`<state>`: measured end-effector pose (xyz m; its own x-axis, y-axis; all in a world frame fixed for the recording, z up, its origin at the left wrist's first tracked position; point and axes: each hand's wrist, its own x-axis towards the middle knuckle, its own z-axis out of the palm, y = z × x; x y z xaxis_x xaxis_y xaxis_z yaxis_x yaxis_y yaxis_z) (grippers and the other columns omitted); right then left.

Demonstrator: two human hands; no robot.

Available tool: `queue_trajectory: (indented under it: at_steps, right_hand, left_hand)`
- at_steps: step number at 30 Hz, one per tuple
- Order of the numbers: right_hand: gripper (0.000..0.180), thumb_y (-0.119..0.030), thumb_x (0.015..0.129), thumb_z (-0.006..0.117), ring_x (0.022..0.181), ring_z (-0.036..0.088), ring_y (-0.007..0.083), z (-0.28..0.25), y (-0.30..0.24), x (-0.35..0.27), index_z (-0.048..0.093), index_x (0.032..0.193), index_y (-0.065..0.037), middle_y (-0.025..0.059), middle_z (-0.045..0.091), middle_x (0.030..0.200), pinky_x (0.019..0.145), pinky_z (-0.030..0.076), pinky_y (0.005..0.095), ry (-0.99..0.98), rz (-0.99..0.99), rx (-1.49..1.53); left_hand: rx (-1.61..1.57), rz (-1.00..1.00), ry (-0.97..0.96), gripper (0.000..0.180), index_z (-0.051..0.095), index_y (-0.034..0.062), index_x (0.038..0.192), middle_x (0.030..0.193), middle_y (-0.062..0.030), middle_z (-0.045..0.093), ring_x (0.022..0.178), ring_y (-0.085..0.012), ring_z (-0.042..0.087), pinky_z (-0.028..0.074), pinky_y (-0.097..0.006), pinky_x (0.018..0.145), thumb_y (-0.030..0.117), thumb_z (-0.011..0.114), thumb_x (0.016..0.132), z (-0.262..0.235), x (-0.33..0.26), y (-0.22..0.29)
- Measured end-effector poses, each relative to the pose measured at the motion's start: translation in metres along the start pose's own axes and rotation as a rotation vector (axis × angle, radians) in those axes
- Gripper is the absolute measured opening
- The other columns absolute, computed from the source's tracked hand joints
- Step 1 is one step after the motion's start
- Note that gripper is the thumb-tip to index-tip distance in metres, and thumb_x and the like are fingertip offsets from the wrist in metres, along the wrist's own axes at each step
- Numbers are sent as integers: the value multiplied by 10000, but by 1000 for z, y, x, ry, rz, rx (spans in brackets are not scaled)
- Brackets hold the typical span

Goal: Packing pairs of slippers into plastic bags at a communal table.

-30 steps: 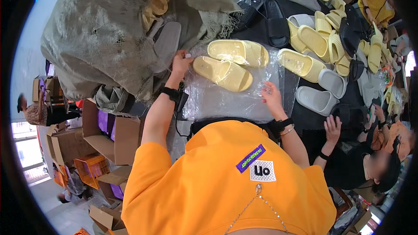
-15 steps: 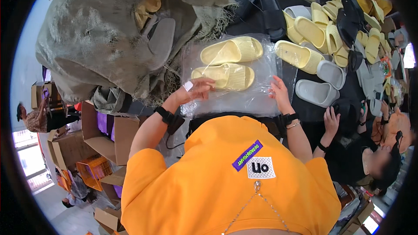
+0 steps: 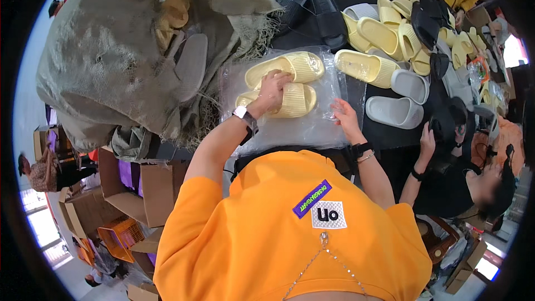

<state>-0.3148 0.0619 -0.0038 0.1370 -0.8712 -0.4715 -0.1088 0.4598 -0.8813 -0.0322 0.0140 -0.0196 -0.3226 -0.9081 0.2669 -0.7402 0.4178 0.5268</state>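
A pair of pale yellow slide slippers lies side by side on clear plastic bags on the black table before me: the upper slipper and the lower slipper. My left hand reaches across both, its fingers closed over their adjoining edges and covering part of the footbeds. At the right edge of the clear plastic bag, my right hand pinches the film between thumb and fingers. Whether the slippers are under or over the top film is hard to tell.
A grey-green woven sack with slippers inside bulges at the left. More yellow slippers and grey slippers lie to the right, black slippers beyond. A co-worker's hand is close on the right; cardboard boxes stand lower left.
My left hand has moved up from the lower slipper's near edge onto both slippers and closed there. My right hand stays at the bag's right edge. The whole view has shifted slightly.
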Motion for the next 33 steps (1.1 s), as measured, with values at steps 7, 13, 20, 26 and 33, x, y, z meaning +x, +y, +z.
queue_trajectory:
  at_steps: [7,13,20,26,33]
  right_hand:
    - [389,-30,828,497,813,525,80,-14,9,-27,477,1210,-103,31,552,1123,638,420,207,113,-69,24]
    - [320,-80,858,517,834,528,92,-4,11,-26,494,1178,-68,27,557,1074,683,441,232,103,40,317]
    - [221,-75,844,549,648,487,51,-33,14,-24,558,1064,-55,23,599,902,562,399,175,301,-116,142]
    - [196,-42,823,551,621,431,29,-42,19,-34,599,1014,-45,-27,551,800,509,351,177,252,-139,-33]
    - [207,-35,799,570,612,435,37,-55,42,-25,627,997,-54,-29,570,812,509,355,187,463,-143,-14]
  left_hand:
    - [-214,-71,-166,338,549,66,1040,1055,-143,543,999,-328,466,368,-404,827,186,616,731,-66,-22,27]
    - [30,-60,-146,388,544,64,1047,1005,-118,528,991,-309,455,348,-407,824,-8,509,668,-30,-47,21]
    - [449,-33,-157,271,605,159,970,1019,-57,552,1008,-267,460,360,-387,779,133,517,715,-6,-75,-48]
    - [120,54,-35,238,597,118,903,971,-88,590,932,-273,525,396,-384,759,145,546,672,-36,-80,-50]
    - [-590,-547,504,236,555,15,1040,933,-80,605,818,-189,586,469,-324,703,106,483,834,-117,-100,-21]
